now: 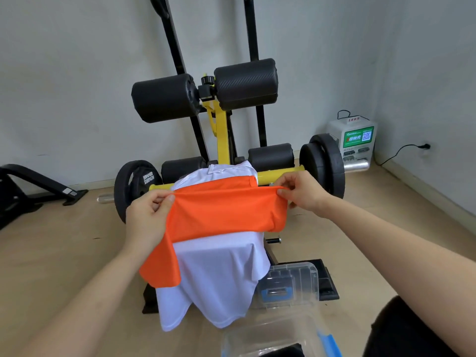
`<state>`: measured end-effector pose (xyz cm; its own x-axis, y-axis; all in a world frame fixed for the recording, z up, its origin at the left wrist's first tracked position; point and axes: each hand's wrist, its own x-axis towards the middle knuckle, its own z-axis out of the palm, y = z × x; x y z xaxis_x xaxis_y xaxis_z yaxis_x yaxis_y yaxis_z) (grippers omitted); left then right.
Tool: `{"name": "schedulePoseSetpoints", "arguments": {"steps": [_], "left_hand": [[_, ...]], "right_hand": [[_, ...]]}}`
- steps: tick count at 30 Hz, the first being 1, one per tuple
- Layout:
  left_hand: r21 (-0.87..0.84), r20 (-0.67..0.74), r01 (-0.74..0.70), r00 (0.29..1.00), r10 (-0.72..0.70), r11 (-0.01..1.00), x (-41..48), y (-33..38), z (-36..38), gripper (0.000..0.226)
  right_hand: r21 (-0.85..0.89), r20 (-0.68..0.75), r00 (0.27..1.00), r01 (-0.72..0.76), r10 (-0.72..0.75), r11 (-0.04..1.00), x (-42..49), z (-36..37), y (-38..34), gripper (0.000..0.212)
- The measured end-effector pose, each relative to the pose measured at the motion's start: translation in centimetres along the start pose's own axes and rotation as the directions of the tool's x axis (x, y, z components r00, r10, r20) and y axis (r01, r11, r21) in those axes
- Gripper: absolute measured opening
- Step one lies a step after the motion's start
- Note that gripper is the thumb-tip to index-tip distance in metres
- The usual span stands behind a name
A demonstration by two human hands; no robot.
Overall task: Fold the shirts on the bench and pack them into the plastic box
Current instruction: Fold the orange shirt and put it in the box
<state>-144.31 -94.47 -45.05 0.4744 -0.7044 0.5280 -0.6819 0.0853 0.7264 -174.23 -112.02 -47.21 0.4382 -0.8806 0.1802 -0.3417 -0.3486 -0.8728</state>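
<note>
left hand (148, 215): clamped on the left end of the orange shirt's top edge, pinched by thumb and fingers.
right hand (301, 194): clamped on the right end of the same edge.
orange shirt (224, 212): held stretched between both hands, above the white shirt; one sleeve is hung down at left.
white shirt (219, 279): draped over the hidden worktop, hem hung toward the floor.
plastic box (291, 282): clear, blue latches, set on the floor just beside the white hem.
behind: yellow bar (280, 174), black weight plates (324, 168).

Plain orange shirt (224, 215) overlaps a plain white shirt (219, 279) on the yellow-framed surface (222, 132), black weave-textured pads (244, 83) above the orange shirt, a clear plastic box (291, 276) with blue latches (264, 295) below it, over pale wood floor (77, 253).
</note>
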Motion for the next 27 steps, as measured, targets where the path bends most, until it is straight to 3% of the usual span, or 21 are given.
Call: {"name": "schedulePoseSetpoints", "arguments": {"steps": [6,14,17,20,24,27], "left_hand": [[0.04,-0.076,0.025,0.997,-0.021,0.999,4.9,-0.9,1.9,0.01],[0.069,-0.142,0.075,0.988,-0.064,0.995,9.4,-1.6,4.7,0.011],[0.157,-0.075,0.15,0.987,-0.14,0.976,9.5,-2.9,5.3,0.008],[0.284,0.032,0.196,0.976,-0.213,0.939,9.2,-3.9,4.9,0.03],[0.318,0.085,0.044,0.994,-0.075,0.947,8.3,-2.5,3.6,0.022],[0.32,0.219,-0.142,0.973,0.073,0.937,6.5,-1.2,2.6,0.013]], "right_hand": [[0.146,-0.25,0.967,-0.004,0.04,0.989,4.0,0.5,-0.3,0.008],[0.177,-0.417,0.906,0.004,0.072,0.984,7.8,1.8,-0.2,0.014],[0.068,-0.316,0.948,-0.02,0.041,0.997,7.6,2.8,0.6,0.031],[-0.056,-0.202,0.979,0.0,-0.011,0.998,6.9,3.5,1.0,0.039],[-0.207,-0.096,0.988,0.1,-0.122,0.973,4.8,3.9,0.5,0.028],[-0.278,0.054,0.978,0.211,-0.204,0.937,3.0,4.4,0.0,0.026]]}}
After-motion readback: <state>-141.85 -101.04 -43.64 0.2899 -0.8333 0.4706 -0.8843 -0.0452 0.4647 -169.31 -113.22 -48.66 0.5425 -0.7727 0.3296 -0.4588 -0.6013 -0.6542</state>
